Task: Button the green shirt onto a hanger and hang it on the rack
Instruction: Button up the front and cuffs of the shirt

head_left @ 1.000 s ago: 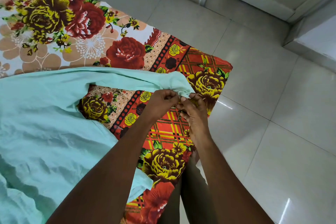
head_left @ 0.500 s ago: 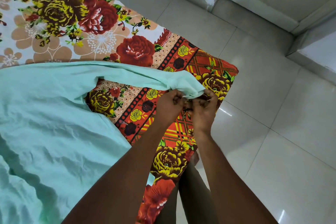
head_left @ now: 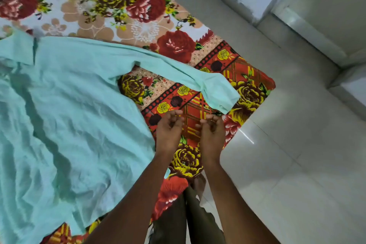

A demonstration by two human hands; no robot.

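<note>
Green shirt spread flat on floral bedsheet, body left of both hands, sleeve cuff just beyond the fingertips, apart from them. Left hand and right hand side by side over the sheet, fingers loosely curled, holding nothing. Tiled floor to the right.

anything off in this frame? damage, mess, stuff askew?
Nothing damaged or spilled. The creased mint-green cotton shirt lies spread on the floral bedsheet, no hanger or rack in view. Left hand and right hand hold nothing.
</note>
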